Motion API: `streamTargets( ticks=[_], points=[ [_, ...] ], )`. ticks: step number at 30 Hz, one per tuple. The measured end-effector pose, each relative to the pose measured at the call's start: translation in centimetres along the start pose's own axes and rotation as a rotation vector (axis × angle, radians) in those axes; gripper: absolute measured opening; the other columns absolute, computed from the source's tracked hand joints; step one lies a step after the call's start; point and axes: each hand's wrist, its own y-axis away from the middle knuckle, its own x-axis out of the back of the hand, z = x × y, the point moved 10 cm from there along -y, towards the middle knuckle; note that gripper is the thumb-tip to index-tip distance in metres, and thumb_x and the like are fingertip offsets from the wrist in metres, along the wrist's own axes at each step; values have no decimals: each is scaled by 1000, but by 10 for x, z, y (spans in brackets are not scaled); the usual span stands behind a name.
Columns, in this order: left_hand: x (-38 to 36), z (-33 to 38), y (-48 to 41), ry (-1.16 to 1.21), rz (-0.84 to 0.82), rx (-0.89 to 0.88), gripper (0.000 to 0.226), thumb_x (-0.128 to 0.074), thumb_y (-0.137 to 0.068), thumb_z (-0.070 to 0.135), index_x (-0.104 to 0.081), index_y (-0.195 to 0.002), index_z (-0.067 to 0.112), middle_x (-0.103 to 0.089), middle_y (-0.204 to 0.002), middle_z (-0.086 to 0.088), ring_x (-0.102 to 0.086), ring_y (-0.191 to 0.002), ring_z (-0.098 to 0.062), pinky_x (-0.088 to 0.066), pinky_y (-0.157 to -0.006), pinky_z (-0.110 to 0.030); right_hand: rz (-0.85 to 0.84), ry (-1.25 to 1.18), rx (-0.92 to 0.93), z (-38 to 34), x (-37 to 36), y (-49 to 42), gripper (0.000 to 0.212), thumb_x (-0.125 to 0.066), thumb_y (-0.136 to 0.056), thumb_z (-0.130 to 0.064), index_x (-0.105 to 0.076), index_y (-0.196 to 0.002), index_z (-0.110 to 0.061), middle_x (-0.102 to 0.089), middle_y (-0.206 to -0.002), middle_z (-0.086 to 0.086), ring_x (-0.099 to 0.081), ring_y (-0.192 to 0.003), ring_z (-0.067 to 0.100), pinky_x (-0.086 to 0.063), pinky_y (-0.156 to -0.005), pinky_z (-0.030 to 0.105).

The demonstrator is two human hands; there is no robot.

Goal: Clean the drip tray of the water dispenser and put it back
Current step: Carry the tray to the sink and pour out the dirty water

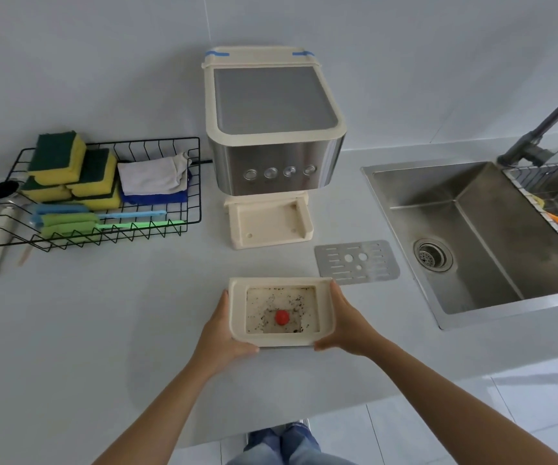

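Note:
The cream drip tray [237, 310] sits near the counter's front edge, its basin speckled with dark grime around a red float [281, 317]. My left hand [219, 333] grips its left side and my right hand [344, 325] grips its right side. Its metal grate [357, 261] lies flat on the counter just behind and to the right. The water dispenser [272, 129] stands behind, steel-fronted with several buttons, and its cream base slot [269, 223] holds nothing.
A black wire basket [183, 182] at the left holds yellow-green sponges [69, 169], folded cloths [153, 179] and brushes [103, 221]. A steel sink [472, 229] with a drain lies at the right, a dark faucet [539, 129] and a rack over it.

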Motion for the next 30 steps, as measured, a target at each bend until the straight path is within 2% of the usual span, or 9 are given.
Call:
streamTargets(
  ticks=[3,7,11,15,18,21,25,27,30],
  points=[
    [4,12,-5,-18,0,-11,99,-86,-48,6,-30,-124,37,-54,-105,20,-54,-98,-9,-39,-69,-6,38,-30,-7,-5,11,5,106,-85,-47,-12,-22,-132,-22,-40,-128,-3,-49,-113,16,-52,-88,34],
    [2,39,-12,0,-21,-57,98,-86,-49,6,-25,-113,47,-52,-102,28,-52,-92,6,-41,-63,-1,72,-87,-28,-9,35,14,107,-84,-49,-8,-21,-133,-26,-43,-127,-4,-50,-113,16,-52,-88,34],
    [-16,68,-21,14,-63,-90,95,-86,-50,6,-31,-120,42,-58,-109,13,-55,-100,-5,-45,-70,-9,82,-114,-63,0,64,24,113,-83,-52,-6,-14,-138,-28,-46,-125,-6,-50,-113,15,-52,-89,36],
    [-44,98,-39,42,-98,-106,102,-85,-51,6,-30,-129,42,-58,-110,17,-55,-102,-3,-46,-74,-12,86,-134,-59,14,104,31,106,-82,-52,-6,-19,-135,-31,-48,-116,-13,-51,-111,14,-53,-89,40],
    [-112,142,-72,41,-60,-91,109,-84,-51,4,-26,-134,44,-58,-112,17,-55,-103,-5,-47,-75,-14,83,-149,-55,66,178,28,99,-81,-50,-6,-27,-127,-36,-51,-115,-12,-52,-110,13,-53,-89,39],
    [-114,146,-79,59,-55,-75,107,-85,-51,5,-25,-129,48,-57,-109,19,-55,-102,-7,-45,-74,-12,116,-144,-44,71,187,22,99,-82,-49,-3,-29,-130,-27,-53,-116,-6,-52,-111,16,-51,-92,40],
    [-155,165,-107,27,-34,-36,105,-86,-50,6,-30,-136,28,-56,-114,3,-55,-106,-16,-53,-84,-31,130,-115,14,97,233,15,99,-84,-50,-4,-29,-131,-22,-53,-118,-1,-54,-111,15,-53,-88,35],
    [-194,192,-127,28,-18,-42,99,-86,-49,7,-34,-132,27,-60,-112,4,-58,-103,-15,-54,-81,-31,124,-101,46,120,279,10,96,-84,-50,-6,-31,-128,-22,-52,-118,-2,-54,-109,12,-55,-82,28],
    [-246,223,-148,84,-33,-22,97,-84,-52,3,-34,-131,27,-59,-119,-2,-57,-110,-22,-53,-87,-45,105,-63,64,149,334,10,97,-84,-51,-7,-29,-129,-22,-48,-123,0,-51,-111,13,-53,-81,26]
  ],
)
